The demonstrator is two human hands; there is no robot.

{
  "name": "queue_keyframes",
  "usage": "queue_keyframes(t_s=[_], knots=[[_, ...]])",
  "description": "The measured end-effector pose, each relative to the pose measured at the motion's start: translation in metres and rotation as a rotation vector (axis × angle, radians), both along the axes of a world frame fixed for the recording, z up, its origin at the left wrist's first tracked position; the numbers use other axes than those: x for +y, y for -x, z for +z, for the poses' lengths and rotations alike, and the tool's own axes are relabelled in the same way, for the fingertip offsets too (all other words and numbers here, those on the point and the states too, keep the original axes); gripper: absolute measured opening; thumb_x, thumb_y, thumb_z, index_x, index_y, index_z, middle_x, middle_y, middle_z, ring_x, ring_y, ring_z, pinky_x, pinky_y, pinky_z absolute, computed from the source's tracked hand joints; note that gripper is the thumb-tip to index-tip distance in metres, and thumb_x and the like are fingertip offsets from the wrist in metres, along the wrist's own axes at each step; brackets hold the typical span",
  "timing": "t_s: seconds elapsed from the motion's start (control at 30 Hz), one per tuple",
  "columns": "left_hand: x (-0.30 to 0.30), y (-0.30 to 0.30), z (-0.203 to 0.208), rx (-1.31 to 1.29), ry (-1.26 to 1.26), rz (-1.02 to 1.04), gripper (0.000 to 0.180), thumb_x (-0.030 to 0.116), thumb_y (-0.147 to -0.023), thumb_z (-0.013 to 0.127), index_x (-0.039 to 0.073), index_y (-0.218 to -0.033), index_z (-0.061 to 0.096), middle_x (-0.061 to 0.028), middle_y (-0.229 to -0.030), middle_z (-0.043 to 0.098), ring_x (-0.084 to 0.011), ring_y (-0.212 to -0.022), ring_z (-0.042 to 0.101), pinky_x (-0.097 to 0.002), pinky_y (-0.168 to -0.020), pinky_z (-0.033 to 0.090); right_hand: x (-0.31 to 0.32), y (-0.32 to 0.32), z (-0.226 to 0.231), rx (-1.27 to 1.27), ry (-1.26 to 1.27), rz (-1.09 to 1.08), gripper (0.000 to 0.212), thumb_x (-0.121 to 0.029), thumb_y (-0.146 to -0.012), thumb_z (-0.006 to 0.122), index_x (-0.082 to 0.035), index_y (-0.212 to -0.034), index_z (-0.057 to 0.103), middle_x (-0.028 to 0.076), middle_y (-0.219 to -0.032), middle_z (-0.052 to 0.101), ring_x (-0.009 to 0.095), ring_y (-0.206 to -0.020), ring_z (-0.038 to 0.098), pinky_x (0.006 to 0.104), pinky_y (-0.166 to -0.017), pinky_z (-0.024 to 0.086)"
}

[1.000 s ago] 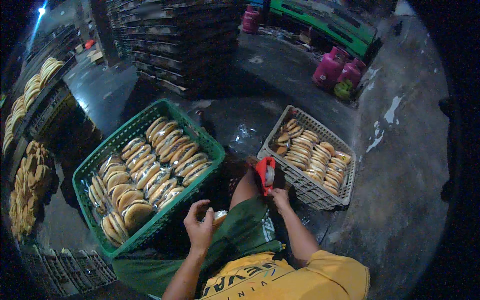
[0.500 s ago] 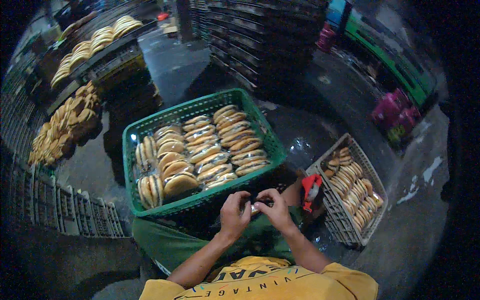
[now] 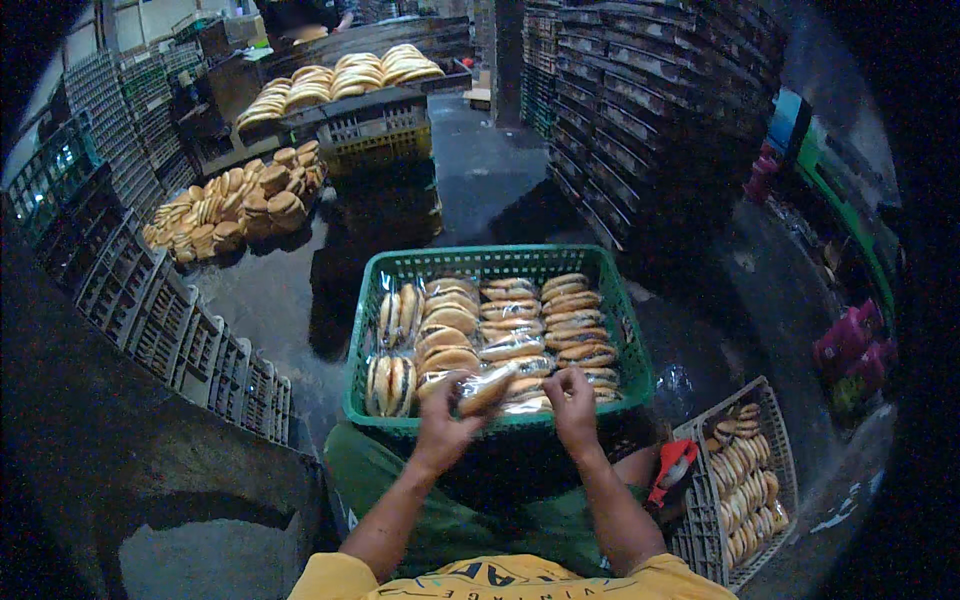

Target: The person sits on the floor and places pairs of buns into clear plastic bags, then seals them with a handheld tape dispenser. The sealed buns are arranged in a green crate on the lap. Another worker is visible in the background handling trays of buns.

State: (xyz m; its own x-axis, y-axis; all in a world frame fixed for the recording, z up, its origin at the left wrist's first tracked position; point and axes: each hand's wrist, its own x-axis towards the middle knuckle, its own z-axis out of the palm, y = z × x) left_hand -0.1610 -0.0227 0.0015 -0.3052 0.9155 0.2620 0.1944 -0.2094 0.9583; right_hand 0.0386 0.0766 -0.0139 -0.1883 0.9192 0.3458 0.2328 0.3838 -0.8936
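Over the near edge of a green plastic basket [image 3: 480, 256], my left hand [image 3: 446, 425] grips a round, flat filled bun in clear wrap [image 3: 488, 392]. My right hand [image 3: 574, 412] is to its right, above the same rim, its fingers pinched together; whatever they hold, if anything, is too small to make out. Packed in rows inside the basket are wrapped buns [image 3: 447, 322], many standing on edge, some with a dark filling showing. The hands hide part of the nearest ones.
At the right stands a grey crate [image 3: 770, 400] of buns, with a red tape dispenser [image 3: 672, 472] beside it. Loose buns [image 3: 245, 205] pile up at the far left, near a tray of bread [image 3: 350, 75]. Tall stacked trays [image 3: 650, 110] rise behind; grey crates [image 3: 205, 350] line the left.
My hands have gone from close together in front of the basket to apart over its near edge. The wrapped bun now shows in my left hand. The view has swung leftward and up.
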Motion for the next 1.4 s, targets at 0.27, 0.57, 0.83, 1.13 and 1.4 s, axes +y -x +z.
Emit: queue_keyframes(t_s=[0.27, 0.57, 0.83, 1.13, 1.4], knots=[[0.032, 0.073, -0.046, 0.741, 0.516, -0.346, 0.053, 0.054, -0.096, 0.051, 0.01, -0.121, 0.067, -0.0253, -0.111, 0.067, -0.0413, -0.105, 0.064, -0.0486, -0.092, 0.049, 0.077, 0.114, -0.066, -1.167, -0.236, 0.219, 0.036, -0.04, -0.087, 0.065, -0.012, -0.108, 0.072, 0.012, -0.13, 0.056, 0.035, -0.124, 0.047, 0.0634, -0.1, 0.037], [0.016, 0.056, -0.041, -0.196, 0.391, 0.13, 0.067, 0.058, -0.1, 0.044, -0.002, -0.117, 0.066, -0.0142, -0.104, 0.072, -0.0282, -0.092, 0.069, -0.0406, -0.087, 0.052, 0.024, 0.081, 0.014, 0.003, -0.097, 0.432, 0.021, -0.016, -0.086, 0.068, -0.001, -0.101, 0.064, 0.015, -0.088, 0.065, 0.028, -0.078, 0.064, 0.0393, -0.071, 0.051], [0.0, -0.006, -0.007, -0.779, 0.202, -0.222, 0.052, 0.01, -0.084, 0.073, 0.002, -0.13, 0.052, -0.011, -0.12, 0.063, -0.0229, -0.112, 0.061, -0.0377, -0.096, 0.051, -0.053, 0.009, 0.029, 0.187, -0.019, 0.001, 0.014, -0.01, -0.085, 0.069, -0.002, -0.097, 0.066, 0.01, -0.108, 0.067, 0.024, -0.1, 0.064, 0.0361, -0.087, 0.051], [-0.003, -0.063, -0.013, -0.333, 0.263, -0.3, 0.094, 0.031, -0.074, 0.086, 0.007, -0.149, 0.035, -0.0154, -0.139, 0.048, -0.0269, -0.132, 0.046, -0.0406, -0.111, 0.039, -0.05, -0.026, 0.005, 0.249, 0.291, 0.05, 0.02, -0.018, -0.098, 0.058, 0.0, -0.096, 0.065, 0.008, -0.089, 0.068, 0.02, -0.083, 0.064, 0.0316, -0.08, 0.051], [-0.012, -0.064, -0.008, -0.52, 0.076, -0.426, 0.077, 0.036, -0.082, 0.08, 0.001, -0.141, 0.046, -0.011, -0.137, 0.054, -0.022, -0.127, 0.052, -0.0364, -0.109, 0.041, -0.038, -0.043, 0.009, 0.067, 0.226, 0.22, 0.031, -0.023, -0.102, 0.051, 0.003, -0.086, 0.059, 0.011, -0.075, 0.058, 0.015, -0.07, 0.05, 0.0347, -0.062, 0.042]])
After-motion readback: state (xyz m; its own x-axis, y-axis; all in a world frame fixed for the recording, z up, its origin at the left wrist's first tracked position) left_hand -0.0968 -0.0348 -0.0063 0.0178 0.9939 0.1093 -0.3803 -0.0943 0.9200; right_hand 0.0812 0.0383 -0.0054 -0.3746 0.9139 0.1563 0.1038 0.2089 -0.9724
